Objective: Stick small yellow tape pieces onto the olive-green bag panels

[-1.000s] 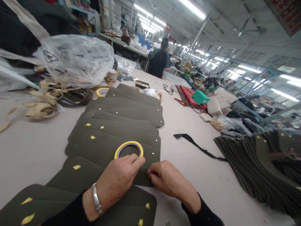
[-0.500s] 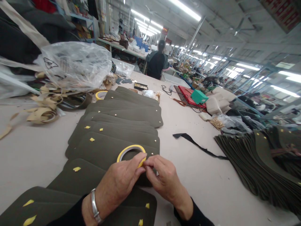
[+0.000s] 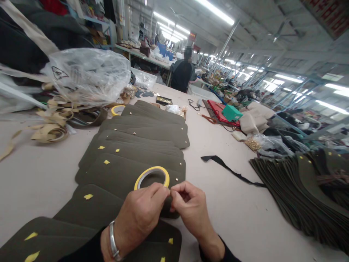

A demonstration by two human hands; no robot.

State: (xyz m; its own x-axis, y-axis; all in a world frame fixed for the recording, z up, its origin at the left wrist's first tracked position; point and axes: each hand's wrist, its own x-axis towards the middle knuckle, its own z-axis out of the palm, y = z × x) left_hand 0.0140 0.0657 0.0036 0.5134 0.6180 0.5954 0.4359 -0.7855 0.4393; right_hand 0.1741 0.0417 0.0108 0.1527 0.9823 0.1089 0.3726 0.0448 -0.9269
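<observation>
Yellow tape roll (image 3: pixel 156 168) is clamped in the left hand (image 3: pixel 141 209), right hand (image 3: pixel 192 207) pinched closed alongside, hands nearly touching.

Silver bangle (image 3: pixel 113 240) on the left wrist (image 3: pixel 105 244); black left sleeve (image 3: pixel 88 251) near the bangle, black right sleeve (image 3: pixel 227 254) well apart
</observation>
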